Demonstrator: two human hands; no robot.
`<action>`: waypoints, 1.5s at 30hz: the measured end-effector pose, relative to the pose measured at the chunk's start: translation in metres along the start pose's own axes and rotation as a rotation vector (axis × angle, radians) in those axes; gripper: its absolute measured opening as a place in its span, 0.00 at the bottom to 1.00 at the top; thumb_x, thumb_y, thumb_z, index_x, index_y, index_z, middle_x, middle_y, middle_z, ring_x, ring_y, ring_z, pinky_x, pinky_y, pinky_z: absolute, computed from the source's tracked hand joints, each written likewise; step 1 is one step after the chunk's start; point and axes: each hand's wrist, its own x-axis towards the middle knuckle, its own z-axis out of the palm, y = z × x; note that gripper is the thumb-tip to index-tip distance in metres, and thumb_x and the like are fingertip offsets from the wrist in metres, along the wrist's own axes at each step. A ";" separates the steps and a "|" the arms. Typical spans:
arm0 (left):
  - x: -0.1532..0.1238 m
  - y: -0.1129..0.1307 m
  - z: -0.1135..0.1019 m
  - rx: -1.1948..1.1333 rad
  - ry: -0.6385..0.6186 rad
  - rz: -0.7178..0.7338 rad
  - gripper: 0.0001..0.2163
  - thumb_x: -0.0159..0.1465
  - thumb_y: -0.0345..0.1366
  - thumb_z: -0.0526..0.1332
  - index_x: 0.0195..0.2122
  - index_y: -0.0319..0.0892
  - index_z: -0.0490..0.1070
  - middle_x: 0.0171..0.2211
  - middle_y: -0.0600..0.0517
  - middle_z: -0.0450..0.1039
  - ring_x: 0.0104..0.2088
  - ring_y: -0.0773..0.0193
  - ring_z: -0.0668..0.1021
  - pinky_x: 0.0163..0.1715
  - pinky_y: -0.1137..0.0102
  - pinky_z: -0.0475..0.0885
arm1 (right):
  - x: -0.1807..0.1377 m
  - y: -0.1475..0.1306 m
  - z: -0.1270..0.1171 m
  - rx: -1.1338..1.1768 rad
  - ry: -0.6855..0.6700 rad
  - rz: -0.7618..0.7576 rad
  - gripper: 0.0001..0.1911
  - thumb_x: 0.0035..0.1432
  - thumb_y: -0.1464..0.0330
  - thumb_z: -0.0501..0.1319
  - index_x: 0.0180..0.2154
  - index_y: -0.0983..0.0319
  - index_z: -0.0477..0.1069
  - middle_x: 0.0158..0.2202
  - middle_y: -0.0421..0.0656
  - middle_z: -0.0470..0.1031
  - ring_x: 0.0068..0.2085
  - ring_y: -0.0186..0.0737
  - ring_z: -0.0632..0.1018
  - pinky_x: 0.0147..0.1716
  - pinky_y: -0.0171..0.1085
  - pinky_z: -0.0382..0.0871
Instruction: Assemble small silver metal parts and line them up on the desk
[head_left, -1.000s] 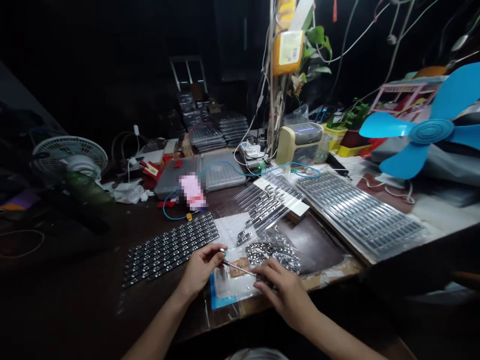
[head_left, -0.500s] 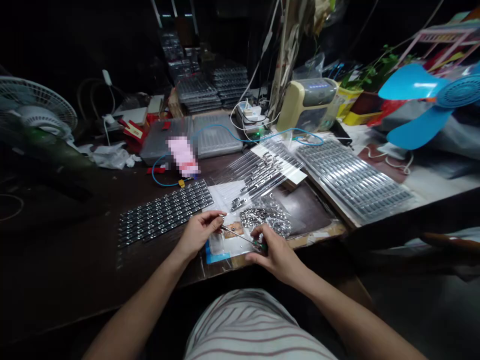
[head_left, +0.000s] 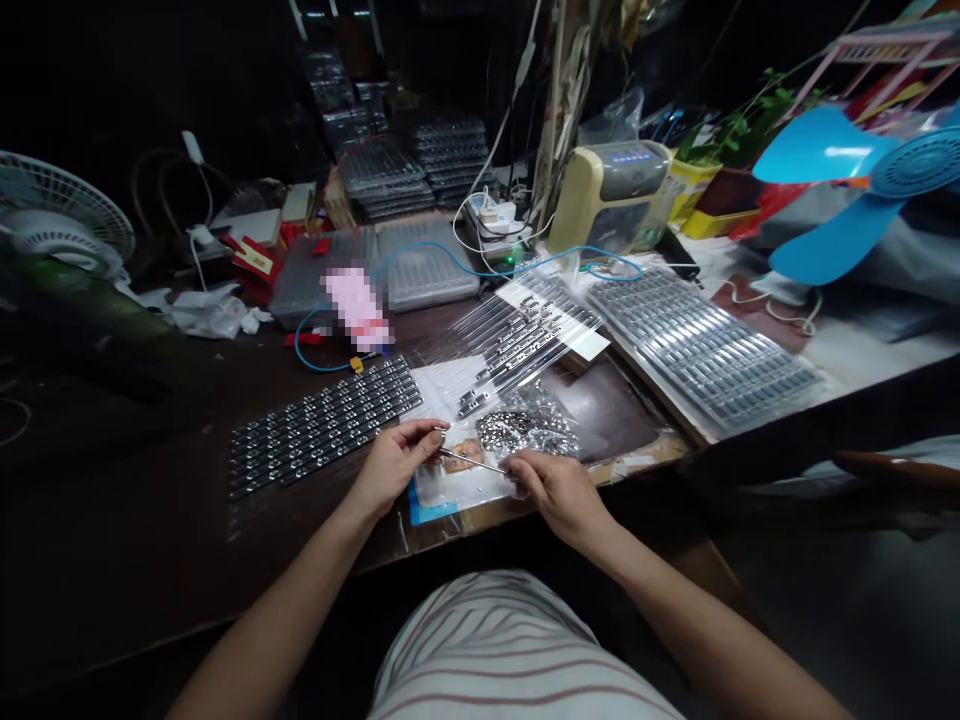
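Note:
My left hand (head_left: pixel 394 462) pinches a small metal part (head_left: pixel 442 436) between thumb and fingers. My right hand (head_left: pixel 553 487) grips a thin screwdriver (head_left: pixel 472 461) whose tip points left at that part. Both hands hover over a clear plastic sheet on a blue-edged pad (head_left: pixel 450 490) at the table's front edge. Just behind my right hand lies a heap of small shiny metal parts (head_left: pixel 525 430). A dark tray of filled rows (head_left: pixel 319 430) sits to the left of my left hand.
Clear strips holding parts (head_left: pixel 517 340) and a long ridged tray (head_left: pixel 705 350) lie behind and to the right. Stacked trays (head_left: pixel 405 170), a beige machine (head_left: pixel 615 200), a blue fan (head_left: pixel 862 190), a white fan (head_left: pixel 52 220) and cables crowd the back.
The view tilted down, so my striped shirt shows. My right hand shifted slightly along the screwdriver; my left hand keeps pinching the small part.

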 end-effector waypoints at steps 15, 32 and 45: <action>0.001 0.000 -0.001 -0.023 0.001 -0.025 0.21 0.49 0.49 0.69 0.38 0.38 0.77 0.33 0.50 0.75 0.29 0.67 0.74 0.30 0.73 0.73 | -0.002 0.002 0.004 -0.060 0.098 -0.087 0.16 0.65 0.59 0.51 0.38 0.61 0.72 0.34 0.46 0.75 0.36 0.39 0.76 0.36 0.35 0.67; 0.000 0.005 -0.001 0.001 0.000 -0.045 0.23 0.49 0.50 0.68 0.38 0.36 0.77 0.33 0.49 0.75 0.26 0.69 0.73 0.28 0.73 0.72 | 0.002 0.003 0.004 -0.067 0.162 -0.110 0.15 0.62 0.58 0.55 0.39 0.62 0.71 0.36 0.47 0.75 0.38 0.40 0.75 0.37 0.35 0.68; 0.002 -0.001 -0.003 0.078 -0.022 0.111 0.20 0.54 0.49 0.65 0.39 0.37 0.76 0.34 0.49 0.75 0.28 0.68 0.74 0.30 0.73 0.72 | -0.003 0.003 0.007 -0.055 0.208 -0.249 0.07 0.62 0.65 0.58 0.39 0.61 0.69 0.32 0.42 0.76 0.32 0.35 0.77 0.32 0.31 0.67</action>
